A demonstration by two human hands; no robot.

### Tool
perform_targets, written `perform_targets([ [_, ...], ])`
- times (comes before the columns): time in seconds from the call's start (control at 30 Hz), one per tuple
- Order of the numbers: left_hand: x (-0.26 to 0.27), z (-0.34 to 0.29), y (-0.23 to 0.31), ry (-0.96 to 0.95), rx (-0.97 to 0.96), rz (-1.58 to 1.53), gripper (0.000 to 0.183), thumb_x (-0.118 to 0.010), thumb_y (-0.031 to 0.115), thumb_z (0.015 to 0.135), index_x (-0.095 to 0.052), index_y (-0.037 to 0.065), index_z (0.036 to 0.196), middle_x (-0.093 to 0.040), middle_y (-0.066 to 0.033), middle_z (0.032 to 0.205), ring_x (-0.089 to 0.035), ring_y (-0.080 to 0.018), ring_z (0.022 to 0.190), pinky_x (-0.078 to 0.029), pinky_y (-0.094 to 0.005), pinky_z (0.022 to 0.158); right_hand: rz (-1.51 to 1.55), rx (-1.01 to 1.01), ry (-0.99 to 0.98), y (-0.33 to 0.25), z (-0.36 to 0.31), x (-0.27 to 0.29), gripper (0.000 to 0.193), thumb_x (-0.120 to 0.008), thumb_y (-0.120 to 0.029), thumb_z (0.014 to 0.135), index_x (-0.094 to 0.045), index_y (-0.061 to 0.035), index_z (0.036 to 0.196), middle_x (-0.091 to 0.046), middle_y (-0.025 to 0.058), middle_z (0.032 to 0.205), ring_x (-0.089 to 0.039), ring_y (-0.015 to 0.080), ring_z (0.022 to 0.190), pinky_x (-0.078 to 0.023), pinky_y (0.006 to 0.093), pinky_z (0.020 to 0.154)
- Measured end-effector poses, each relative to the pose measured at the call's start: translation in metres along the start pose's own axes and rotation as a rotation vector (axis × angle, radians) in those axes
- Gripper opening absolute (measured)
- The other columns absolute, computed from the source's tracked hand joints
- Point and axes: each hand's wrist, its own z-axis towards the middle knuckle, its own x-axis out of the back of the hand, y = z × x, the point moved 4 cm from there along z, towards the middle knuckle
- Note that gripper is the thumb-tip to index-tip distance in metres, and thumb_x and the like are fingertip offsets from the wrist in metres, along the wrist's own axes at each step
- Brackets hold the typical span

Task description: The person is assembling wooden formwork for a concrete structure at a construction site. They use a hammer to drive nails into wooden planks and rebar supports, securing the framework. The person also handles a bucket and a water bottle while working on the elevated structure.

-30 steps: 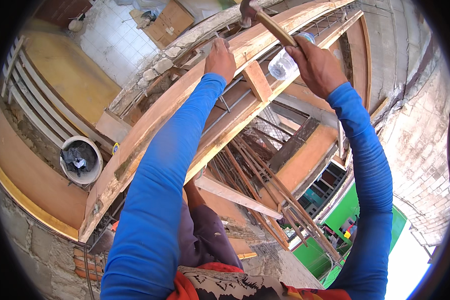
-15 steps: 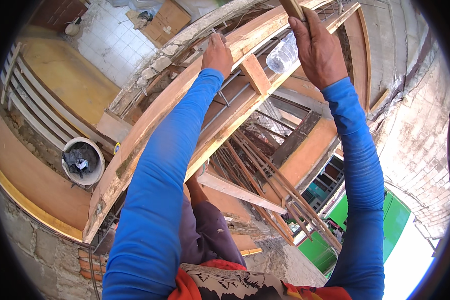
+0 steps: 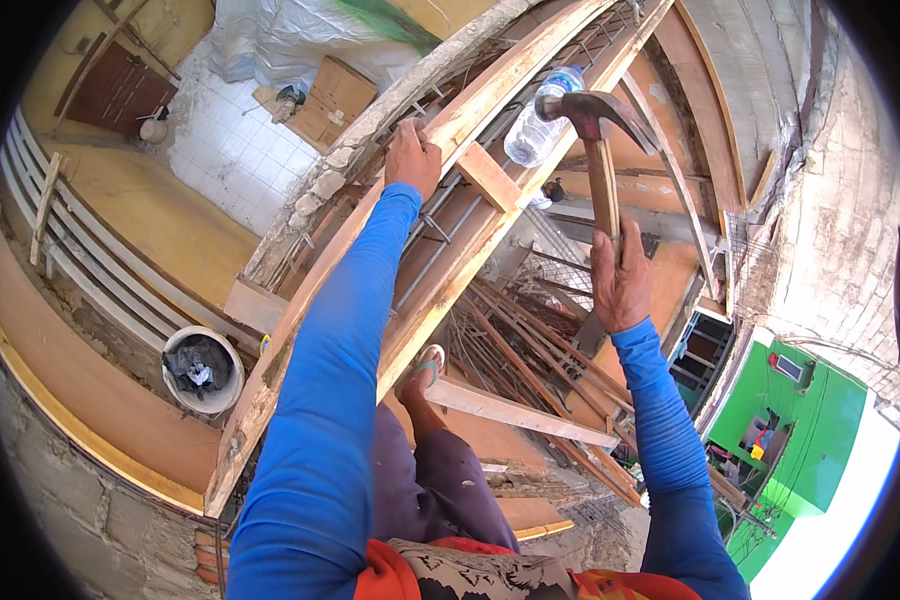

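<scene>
My right hand is closed round the wooden handle of a claw hammer, whose metal head points up and away from me. The head is raised over a long wooden formwork, overlapping a clear plastic bottle in the picture. My left hand rests at the far plank of the formwork, its fingers pinched together; what they hold, if anything, is too small to tell. A short wooden crosspiece bridges the far plank and the near plank. Steel rebar runs between them.
Below the formwork lie several loose wooden strips and a slanting plank, near my sandalled foot. A white bucket with dark material stands at left. Beyond the broken concrete edge is a tiled floor far below.
The hammer's head has come into view as my right hand moved down and nearer to me. My left hand stays by the far plank, slightly lower in the picture; the view has shifted.
</scene>
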Motion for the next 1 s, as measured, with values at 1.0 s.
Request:
perform_targets([
  [1.0,0.11,-0.176,-0.028,-0.316,0.05,0.907,0.081,-0.065,0.046,0.09,-0.021,0.027,0.156,-0.056,-0.0203,0.126,-0.059,-0.0382,0.113,-0.053,-0.0508,0.087,0.257,-0.681,-0.403,0.17,-0.413,-0.03,0.034,-0.065,-0.031,0.092,-0.063,-0.0028,0.112,-0.07,0.0242,0.097,-0.067,0.0427,0.093,-0.051,0.0458,0.082],
])
